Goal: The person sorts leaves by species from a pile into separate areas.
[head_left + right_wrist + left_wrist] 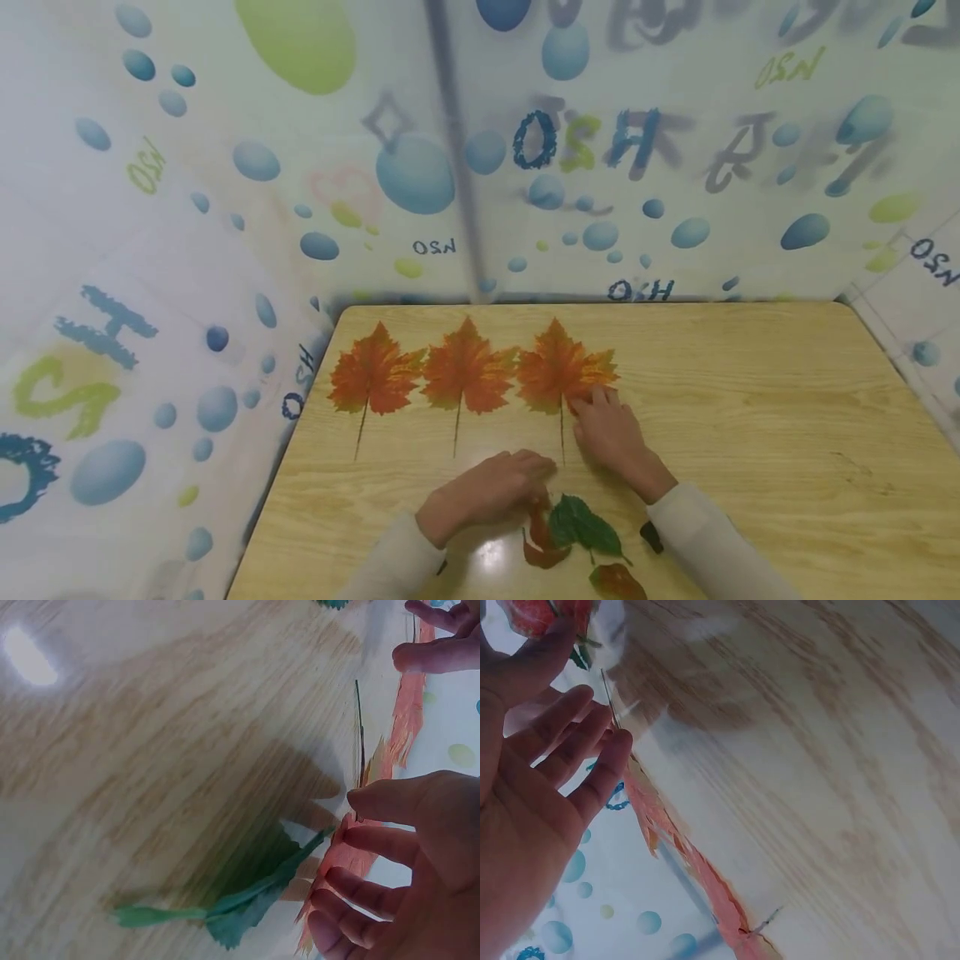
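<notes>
I judge the rightmost maple leaf (pixel 552 364) light, bendable; I'd pinch its stem (pixel 562 433). The right hand (pixel 611 431), fingers relaxed, touches it; the left hand (pixel 495 483) seems empty, fingers loose.

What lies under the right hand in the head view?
The lower-right part of the rightmost orange leaf reaches its fingers, with the wooden table below. Whatever part of leaf and table sits directly beneath the right hand is covered.

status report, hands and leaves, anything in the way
Right hand touching rightmost maple leaf of three in a row. Left hand near that leaf's stem. Green leaves clear of the row.
</notes>
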A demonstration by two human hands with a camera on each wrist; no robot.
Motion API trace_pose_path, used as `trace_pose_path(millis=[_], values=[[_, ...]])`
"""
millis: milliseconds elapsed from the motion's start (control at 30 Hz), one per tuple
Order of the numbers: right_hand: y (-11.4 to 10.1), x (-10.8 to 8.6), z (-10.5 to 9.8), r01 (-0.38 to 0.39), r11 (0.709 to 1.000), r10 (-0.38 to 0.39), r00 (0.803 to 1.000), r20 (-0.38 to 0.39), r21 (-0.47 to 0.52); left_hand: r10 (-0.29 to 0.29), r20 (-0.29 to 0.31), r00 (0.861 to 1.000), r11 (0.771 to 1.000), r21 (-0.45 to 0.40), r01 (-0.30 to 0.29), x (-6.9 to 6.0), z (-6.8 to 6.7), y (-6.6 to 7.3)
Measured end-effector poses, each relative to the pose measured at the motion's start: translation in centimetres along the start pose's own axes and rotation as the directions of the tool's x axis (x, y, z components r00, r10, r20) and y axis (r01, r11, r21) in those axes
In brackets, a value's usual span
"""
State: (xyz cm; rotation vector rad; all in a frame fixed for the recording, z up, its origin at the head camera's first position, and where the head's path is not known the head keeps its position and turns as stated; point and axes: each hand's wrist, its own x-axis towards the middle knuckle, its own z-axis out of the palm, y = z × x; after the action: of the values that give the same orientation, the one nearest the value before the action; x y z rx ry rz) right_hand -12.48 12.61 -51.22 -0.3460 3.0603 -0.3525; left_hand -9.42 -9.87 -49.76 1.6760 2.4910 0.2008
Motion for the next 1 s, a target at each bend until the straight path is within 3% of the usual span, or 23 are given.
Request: trace_pose_path(millis=[100, 233, 300, 367, 433, 567, 633, 767, 900, 1000], values=[[0.2, 0.1, 0.0, -0.008, 1.000, 0.008, 1.000, 0.025, 0.013, -0.009, -0.004, 1.000, 1.000, -0.026, 0.009, -0.1, -0.1, -0.2], [0.4, 0.2, 0.1, -0.010, 1.000, 0.009, 1.000, 0.029, 0.029, -0.030, -0.019, 0.999, 0.990, -0.138, 0.027, -0.4, -0.3, -0.7], [0.4, 0.2, 0.0, -0.004, 0.999, 0.003, 1.000, 0.022, 0.035, -0.070, -0.039, 0.997, 0.978, -0.198, 0.061, -0.6, -0.3, -1.1], [0.5, 0.3, -0.1, 0.008, 0.999, -0.008, 1.000, 0.006, 0.044, -0.146, -0.067, 0.987, 0.955, -0.269, 0.123, -0.7, -0.3, -1.4], [0.5, 0.3, -0.1, 0.016, 0.998, -0.015, 1.000, -0.005, 0.056, -0.258, -0.093, 0.962, 0.903, -0.377, 0.206, -0.7, -0.2, -1.6], [0.6, 0.3, -0.1, 0.018, 0.997, -0.017, 1.000, -0.009, 0.081, -0.463, -0.151, 0.873, 0.744, -0.602, 0.290, -0.7, 0.1, -1.8], [0.7, 0.4, -0.1, 0.019, 0.996, -0.019, 1.000, -0.006, 0.086, -0.522, -0.190, 0.832, 0.705, -0.645, 0.295, -0.6, 0.2, -1.9], [0.8, 0.4, 0.0, 0.026, 0.996, -0.025, 1.000, -0.008, 0.086, -0.577, -0.280, 0.767, 0.719, -0.619, 0.315, -0.4, 0.4, -1.7], [0.8, 0.4, 0.1, 0.033, 0.995, -0.031, 0.999, -0.018, 0.089, -0.588, -0.373, 0.718, 0.774, -0.517, 0.365, -0.2, 0.4, -1.5], [0.8, 0.4, 0.1, 0.042, 0.995, -0.040, 0.999, -0.025, 0.090, -0.570, -0.445, 0.690, 0.814, -0.422, 0.400, 0.0, 0.4, -1.4]])
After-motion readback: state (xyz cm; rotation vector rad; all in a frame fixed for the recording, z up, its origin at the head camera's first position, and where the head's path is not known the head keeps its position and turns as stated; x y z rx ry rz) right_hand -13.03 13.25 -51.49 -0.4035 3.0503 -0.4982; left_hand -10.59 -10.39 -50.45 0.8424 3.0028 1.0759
